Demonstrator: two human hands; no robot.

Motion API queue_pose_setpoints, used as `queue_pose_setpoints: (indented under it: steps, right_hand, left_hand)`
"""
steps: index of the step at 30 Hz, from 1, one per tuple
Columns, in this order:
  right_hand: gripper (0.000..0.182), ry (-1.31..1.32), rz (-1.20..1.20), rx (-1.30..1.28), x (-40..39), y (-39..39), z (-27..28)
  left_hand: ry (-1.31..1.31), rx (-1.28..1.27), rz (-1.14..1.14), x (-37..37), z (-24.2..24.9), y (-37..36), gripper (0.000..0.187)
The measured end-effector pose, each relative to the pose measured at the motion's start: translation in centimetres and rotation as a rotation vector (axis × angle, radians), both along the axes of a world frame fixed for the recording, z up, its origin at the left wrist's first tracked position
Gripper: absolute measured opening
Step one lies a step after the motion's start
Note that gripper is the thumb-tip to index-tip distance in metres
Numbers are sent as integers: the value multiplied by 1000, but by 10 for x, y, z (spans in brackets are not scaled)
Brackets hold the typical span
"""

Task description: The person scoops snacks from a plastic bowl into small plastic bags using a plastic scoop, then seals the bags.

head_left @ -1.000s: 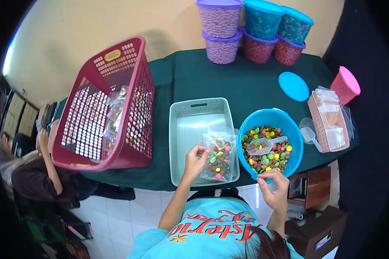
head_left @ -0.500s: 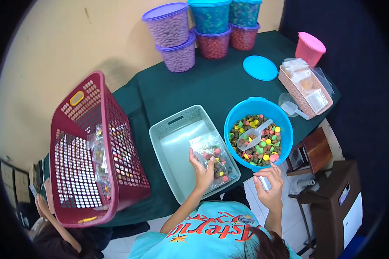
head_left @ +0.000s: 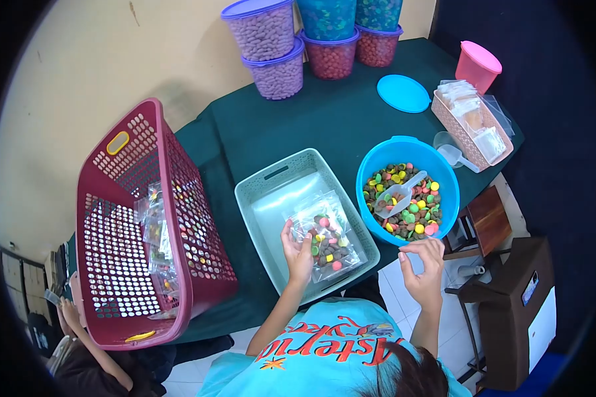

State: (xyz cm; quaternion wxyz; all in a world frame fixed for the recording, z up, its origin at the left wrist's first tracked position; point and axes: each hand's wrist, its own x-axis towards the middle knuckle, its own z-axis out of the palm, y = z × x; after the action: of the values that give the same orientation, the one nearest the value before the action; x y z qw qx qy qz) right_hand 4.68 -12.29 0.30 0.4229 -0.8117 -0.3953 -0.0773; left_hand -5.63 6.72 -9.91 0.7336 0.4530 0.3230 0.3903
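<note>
My left hand (head_left: 298, 257) is at the left edge of a clear plastic bag (head_left: 330, 246) of coloured round pieces, thumb and fingers apart. That bag lies with other clear packaging in the grey-green tray (head_left: 261, 255). Just below the rim of the blue tub (head_left: 371, 149) hovers my right hand (head_left: 425, 271), its fingers bent and the thumb apart, with nothing visible in it. Brown, yellow, green and pink pieces (head_left: 410, 221) fill the tub's bottom, and a clear scoop (head_left: 398, 197) rests on them.
A maroon basket (head_left: 179, 264) holding filled bags stands left. Right are a pink basket of plastic bags (head_left: 470, 126), another scoop (head_left: 453, 156) and a pink container (head_left: 478, 66). Stacked tubs (head_left: 271, 40) and a blue lid (head_left: 404, 93) are farther back. Another person's hand (head_left: 69, 314) shows lower left.
The view has shifted slightly. My left hand's fingers have loosened from the filled bag, which now lies flatter in the tray. My right hand has turned, and the pale patch between its fingers no longer shows.
</note>
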Motion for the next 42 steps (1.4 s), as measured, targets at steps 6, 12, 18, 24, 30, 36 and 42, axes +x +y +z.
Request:
queue_pose_setpoints:
  steps: [6,12,18,24,30,36,42]
  right_hand:
    - [7,-27,24,-13,1,0,-1]
    - [7,-5,55,-2,2,-7,-4]
    - [8,7,104,-10,6,-10,-1]
    - [9,22,190,-28,14,-15,0]
    - [10,15,270,-57,22,-17,2]
    - [12,24,351,-79,30,-19,1]
    - [12,29,409,-92,34,-21,1]
  left_hand:
    - [-50,34,52,12,-11,-15,57]
    - [26,302,158,17,-11,-22,59]
    - [-98,215,116,16,-3,-21,58]
    - [-196,94,235,-26,36,13,56]
    - [268,294,212,-44,-10,40,50]
    - [644,491,152,-41,-46,32,52]
    - [907,531,-203,-41,-51,23,75]
